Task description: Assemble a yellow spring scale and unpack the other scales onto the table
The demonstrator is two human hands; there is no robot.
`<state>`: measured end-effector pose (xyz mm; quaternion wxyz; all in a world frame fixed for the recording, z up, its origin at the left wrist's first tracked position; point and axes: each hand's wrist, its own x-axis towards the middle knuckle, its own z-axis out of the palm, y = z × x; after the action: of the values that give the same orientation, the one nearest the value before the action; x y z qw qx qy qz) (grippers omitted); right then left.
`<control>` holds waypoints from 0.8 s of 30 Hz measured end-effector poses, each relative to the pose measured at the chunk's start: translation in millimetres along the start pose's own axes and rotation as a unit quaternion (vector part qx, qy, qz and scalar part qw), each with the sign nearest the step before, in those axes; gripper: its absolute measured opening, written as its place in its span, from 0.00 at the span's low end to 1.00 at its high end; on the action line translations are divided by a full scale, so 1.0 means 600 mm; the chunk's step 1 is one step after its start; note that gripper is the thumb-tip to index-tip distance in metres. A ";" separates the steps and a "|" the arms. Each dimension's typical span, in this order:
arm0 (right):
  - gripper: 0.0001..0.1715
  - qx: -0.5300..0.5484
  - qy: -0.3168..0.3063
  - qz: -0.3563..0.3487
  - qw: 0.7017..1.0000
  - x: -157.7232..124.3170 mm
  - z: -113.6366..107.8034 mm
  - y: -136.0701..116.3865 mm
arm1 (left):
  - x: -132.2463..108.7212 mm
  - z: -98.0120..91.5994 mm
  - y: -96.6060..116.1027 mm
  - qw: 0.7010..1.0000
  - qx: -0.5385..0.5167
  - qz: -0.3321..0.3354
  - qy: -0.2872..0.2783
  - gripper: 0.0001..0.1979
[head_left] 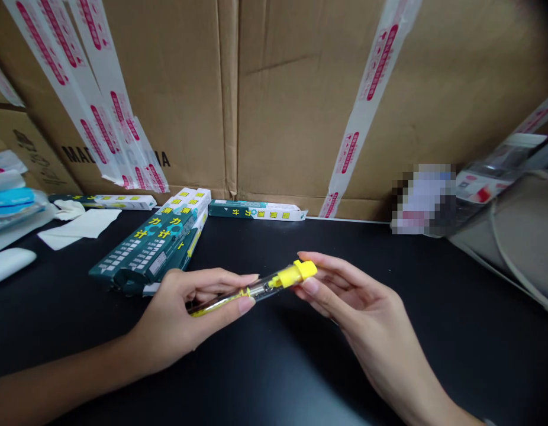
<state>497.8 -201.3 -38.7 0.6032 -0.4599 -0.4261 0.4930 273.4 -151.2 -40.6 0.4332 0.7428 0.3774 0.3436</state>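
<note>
Clear tube (258,289), one, holding yellow and metal parts: slanting above the black table (265,373), its capped end pointing up and right. Yellow cap (306,270), one: sitting at the tube's upper end, its squarish head standing outside. Left hand (185,307): gripping the tube's lower part between thumb and fingers. Right hand (367,305): pinching the cap between thumb and forefinger, the remaining fingers curling behind. Narrow printed boxes (152,242), dark green and white: lying in a pile behind the left hand, two showing side by side on top. Single box (256,211), matching: lying along the foot of the large carton (292,118). White tissue (81,229): lying crumpled at left. Clear bottle (491,171): showing at right, its label facing the table.
</note>
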 end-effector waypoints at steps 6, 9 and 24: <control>0.13 -0.047 -0.003 -0.028 0.999 0.008 -0.003 -0.008 | 0.002 -0.001 -0.006 0.998 -0.021 -0.026 -0.057 0.15; 0.16 -0.059 -0.010 -0.026 0.998 0.010 -0.006 -0.009 | 0.003 -0.001 -0.003 0.997 0.001 -0.023 -0.072 0.16; 0.10 -0.139 -0.039 -0.032 0.989 0.013 -0.018 -0.010 | -0.002 0.008 0.002 0.945 0.175 0.267 0.073 0.13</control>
<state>510.5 -195.8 -34.8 0.5322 -0.5058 -0.5277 0.4271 277.2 -154.7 -41.4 0.1599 0.8534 0.2497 0.4288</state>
